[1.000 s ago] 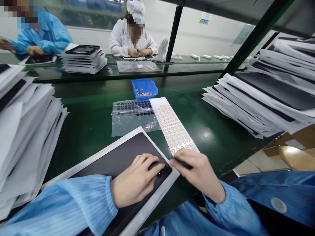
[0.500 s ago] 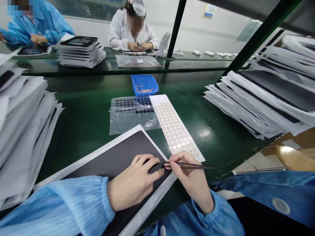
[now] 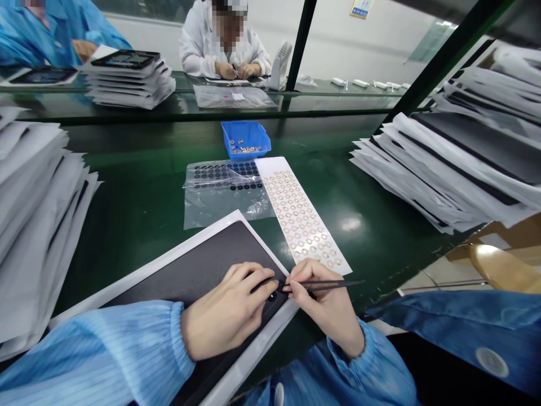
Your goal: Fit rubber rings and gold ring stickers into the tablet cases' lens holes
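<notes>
A flat dark panel (image 3: 192, 256), perhaps a tablet back cover, lies on a white sheet (image 3: 139, 272) in front of me. My left hand (image 3: 230, 310) rests on the panel near its right corner, fingers stretched out over the surface. A small round black opening or ring (image 3: 271, 296) shows just beside its fingertips. My right hand (image 3: 325, 301) pinches black tweezers (image 3: 333, 285) near their tips, which point left at that same corner. The exact tip contact is hidden by the fingers.
Beyond the panel lie a sheet of gold-coloured rings (image 3: 298, 211) and a clear bag (image 3: 226, 210) with black rings. A blue bin (image 3: 246, 138) holds small parts. Sheet stacks rise at left (image 3: 38, 225) and right (image 3: 422, 169). Two people sit opposite.
My left fingertips have shifted slightly, uncovering the round black spot on the panel. The tweezers are tilted a little differently. The whole view has moved slightly.
</notes>
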`<state>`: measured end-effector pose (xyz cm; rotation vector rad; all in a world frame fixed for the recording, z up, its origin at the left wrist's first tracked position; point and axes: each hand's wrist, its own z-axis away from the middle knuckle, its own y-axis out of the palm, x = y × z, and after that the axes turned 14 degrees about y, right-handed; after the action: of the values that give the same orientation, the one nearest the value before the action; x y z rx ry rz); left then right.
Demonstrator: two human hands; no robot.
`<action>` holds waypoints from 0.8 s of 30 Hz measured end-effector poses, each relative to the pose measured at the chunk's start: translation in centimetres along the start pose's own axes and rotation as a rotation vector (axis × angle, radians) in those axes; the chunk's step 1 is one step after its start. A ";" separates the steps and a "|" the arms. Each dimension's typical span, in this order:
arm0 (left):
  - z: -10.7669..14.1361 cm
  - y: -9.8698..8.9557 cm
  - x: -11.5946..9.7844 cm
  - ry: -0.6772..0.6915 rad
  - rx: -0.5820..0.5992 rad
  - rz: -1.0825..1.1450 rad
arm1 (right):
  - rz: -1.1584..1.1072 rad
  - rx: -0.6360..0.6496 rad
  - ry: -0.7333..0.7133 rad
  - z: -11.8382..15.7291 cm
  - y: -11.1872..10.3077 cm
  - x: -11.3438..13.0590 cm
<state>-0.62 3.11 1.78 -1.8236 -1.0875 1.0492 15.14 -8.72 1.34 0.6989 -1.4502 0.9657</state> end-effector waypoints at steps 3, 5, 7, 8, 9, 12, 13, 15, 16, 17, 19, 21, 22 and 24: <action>0.0 0.0 0.0 -0.001 0.002 -0.003 | 0.001 0.002 0.001 0.0 0.0 0.1; -0.1 0.0 0.0 0.002 0.003 -0.005 | 0.011 -0.004 0.003 0.0 0.0 0.2; -0.1 -0.1 0.0 0.004 -0.001 -0.007 | 0.030 -0.013 0.001 0.0 0.0 0.2; -0.1 -0.1 0.0 0.004 -0.005 -0.009 | 0.040 -0.020 -0.003 0.1 0.1 0.2; -0.1 -0.1 0.0 0.004 -0.007 -0.011 | 0.050 -0.029 -0.009 0.1 0.1 0.1; -0.2 0.0 0.0 0.004 -0.005 -0.015 | 0.080 -0.070 -0.029 0.2 0.3 -0.4; -0.2 0.0 0.0 0.003 -0.001 -0.017 | 0.089 -0.087 -0.036 0.3 0.3 -0.5; -0.2 0.0 -0.1 0.003 -0.001 -0.020 | 0.104 -0.116 -0.042 0.4 0.4 -0.7; -0.2 0.0 -0.1 0.004 -0.003 -0.020 | 0.111 -0.124 -0.040 0.4 0.4 -0.8; -0.2 0.0 -0.1 0.006 -0.002 -0.018 | 0.120 -0.127 -0.034 0.4 0.5 -0.7; -0.2 0.0 0.0 0.010 -0.003 -0.015 | 0.131 -0.134 -0.026 0.4 0.5 -0.6; -0.2 0.0 0.0 0.011 -0.003 -0.019 | 0.133 -0.147 -0.027 0.3 0.6 -0.6; -0.2 -0.1 0.0 0.012 -0.003 -0.024 | 0.132 -0.152 -0.027 0.3 0.5 -0.7; -0.2 -0.1 0.1 0.012 -0.004 -0.033 | 0.114 -0.147 -0.019 0.3 0.4 -1.1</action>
<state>-0.42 3.14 1.90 -1.8072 -1.1092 1.0158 14.74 -8.91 0.21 0.5238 -1.5738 0.9310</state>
